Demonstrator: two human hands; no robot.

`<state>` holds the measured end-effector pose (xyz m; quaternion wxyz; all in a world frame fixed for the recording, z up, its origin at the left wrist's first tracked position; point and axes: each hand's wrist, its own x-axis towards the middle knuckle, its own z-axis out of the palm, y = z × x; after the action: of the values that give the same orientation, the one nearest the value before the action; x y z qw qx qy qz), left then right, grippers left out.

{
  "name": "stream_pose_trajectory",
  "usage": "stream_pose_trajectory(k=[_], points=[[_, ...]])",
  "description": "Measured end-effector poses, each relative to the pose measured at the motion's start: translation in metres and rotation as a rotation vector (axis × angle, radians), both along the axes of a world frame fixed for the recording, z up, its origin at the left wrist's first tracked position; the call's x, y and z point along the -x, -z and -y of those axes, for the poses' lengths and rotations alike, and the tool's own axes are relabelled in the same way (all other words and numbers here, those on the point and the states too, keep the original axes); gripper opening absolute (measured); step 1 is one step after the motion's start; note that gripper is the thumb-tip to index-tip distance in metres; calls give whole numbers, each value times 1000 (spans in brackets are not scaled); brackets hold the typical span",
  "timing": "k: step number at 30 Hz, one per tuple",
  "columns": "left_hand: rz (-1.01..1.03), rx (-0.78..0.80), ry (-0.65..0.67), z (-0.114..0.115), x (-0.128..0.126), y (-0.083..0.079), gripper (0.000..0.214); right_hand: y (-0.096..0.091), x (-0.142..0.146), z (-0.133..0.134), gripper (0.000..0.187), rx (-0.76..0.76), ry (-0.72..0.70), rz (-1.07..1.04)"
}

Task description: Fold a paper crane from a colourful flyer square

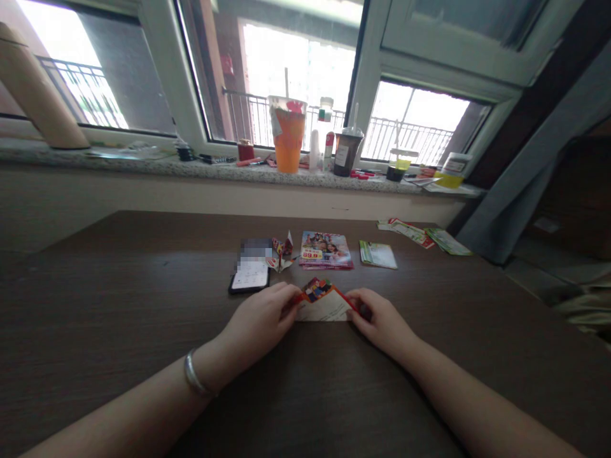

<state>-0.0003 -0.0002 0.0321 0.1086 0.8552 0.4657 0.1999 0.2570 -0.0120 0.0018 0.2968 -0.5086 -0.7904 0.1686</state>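
A partly folded colourful paper [323, 302], white inside with a red printed flap, lies on the dark wooden table [119, 305] in front of me. My left hand [260, 321] presses its left edge with fingers pinched together. My right hand [379, 318] pinches the paper's right corner. A silver bracelet [193, 375] circles my left wrist. Just beyond the paper sit a finished folded paper crane [282, 253] and a phone [249, 277] with its screen lit.
A stack of colourful flyers [325, 250], a green leaflet [378, 254] and more leaflets [415, 232] lie further back. The stone windowsill [143, 166] holds an orange drink cup [287, 135], a dark drink cup [347, 149], small bottles and a cardboard tube [33, 89]. A grey curtain [534, 165] hangs at right.
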Motion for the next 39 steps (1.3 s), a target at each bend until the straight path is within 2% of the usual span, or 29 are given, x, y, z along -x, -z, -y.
stream_pose_trajectory(k=[3, 7, 11, 16, 21, 27, 35, 39], points=[[59, 1, 60, -2, 1, 0, 17, 0, -1, 1, 12, -27, 23, 1], [78, -47, 192, -5, 3, -1, 19, -3, -2, 2, 11, -83, -33, 48], [-49, -122, 381, -6, 7, -5, 22, -6, -5, 5, 14, -170, -156, 113], [-187, -121, 531, -5, 9, -6, 25, -7, -8, 10, 15, -200, -238, 253], [-200, -134, 564, -5, 11, 1, 25, -7, -7, 12, 12, -193, -285, 378], [-175, -188, 595, -4, 11, 4, 18, -5, -9, 10, 13, -220, -359, 394], [-256, -239, 594, 2, 7, 9, 42, 1, -7, 11, 17, -265, -411, 388], [-274, -198, 580, 7, 5, 8, 47, 2, -1, 14, 18, -258, -360, 378]])
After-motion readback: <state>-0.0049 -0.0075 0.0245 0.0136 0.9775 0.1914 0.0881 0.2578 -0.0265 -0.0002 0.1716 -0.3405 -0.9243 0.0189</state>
